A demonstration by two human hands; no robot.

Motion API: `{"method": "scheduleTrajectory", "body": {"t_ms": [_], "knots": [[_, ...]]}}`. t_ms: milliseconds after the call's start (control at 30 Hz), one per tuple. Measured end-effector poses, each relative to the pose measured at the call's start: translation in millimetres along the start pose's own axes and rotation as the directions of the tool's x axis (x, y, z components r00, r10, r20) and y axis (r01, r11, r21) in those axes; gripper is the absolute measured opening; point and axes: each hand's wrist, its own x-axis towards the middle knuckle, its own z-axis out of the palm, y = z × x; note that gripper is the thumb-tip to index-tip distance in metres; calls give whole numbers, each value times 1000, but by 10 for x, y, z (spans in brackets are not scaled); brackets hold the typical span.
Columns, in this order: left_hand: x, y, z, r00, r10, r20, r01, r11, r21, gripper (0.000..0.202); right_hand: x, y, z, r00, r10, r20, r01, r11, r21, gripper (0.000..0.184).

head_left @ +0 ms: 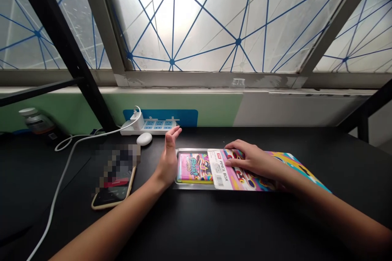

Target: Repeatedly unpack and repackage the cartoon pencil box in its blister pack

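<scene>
A colourful pencil box [196, 168] in a clear plastic package lies flat on the black desk [214, 228]. A printed card sleeve [228, 171] labelled "PENCIL BOX" sticks partly out of the package toward the right. My left hand [169, 159] stands on edge with straight fingers, pressed against the package's left end. Palm down, my right hand [249, 160] rests on top of the sleeve, fingers spread across it.
A phone [114, 191] lies to the left of my left hand. Behind it are a small white oval case [144, 138], a white power strip [150, 127] with a plugged charger and a cable [61, 179]. A jar [36, 121] stands far left, a window above.
</scene>
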Motion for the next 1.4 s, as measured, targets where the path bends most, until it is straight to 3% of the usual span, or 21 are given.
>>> {"method": "scheduleTrajectory", "body": {"t_ms": [133,233,367,500,667,767,900,1067,1233,1400], "knots": [[3,1,-5,1000,-17,0,17,998,-54,79,268,-550,163,994,-105,35,108,990,-86,50],[16,20,-25,1000,-9,-25,9,1000,-5,78,462,-958,278,979,-190,74,198,972,-125,45],[67,65,-78,997,-16,-73,21,997,71,67,556,-1150,276,971,-234,45,238,953,-189,52],[73,116,-92,998,-41,-57,48,992,118,47,389,-779,97,976,-219,-14,211,954,-212,53],[19,119,-69,991,-135,-1,132,970,205,66,19,29,-111,994,-101,-46,95,988,-124,52],[35,77,-72,981,-196,-7,193,962,190,75,-102,295,-133,999,8,-36,-9,1000,-16,53],[86,32,-87,958,-281,-56,285,954,95,76,-100,302,-75,999,-22,-32,24,998,50,50],[95,60,-88,881,-463,-100,442,879,-178,62,-94,238,-42,998,-39,-45,42,996,74,46],[110,117,-88,832,-544,-108,507,825,-250,53,-116,239,-55,997,-48,-57,53,994,100,44],[131,120,-90,810,-582,-70,530,778,-336,50,-117,209,-48,996,-28,-90,37,995,98,43]]}}
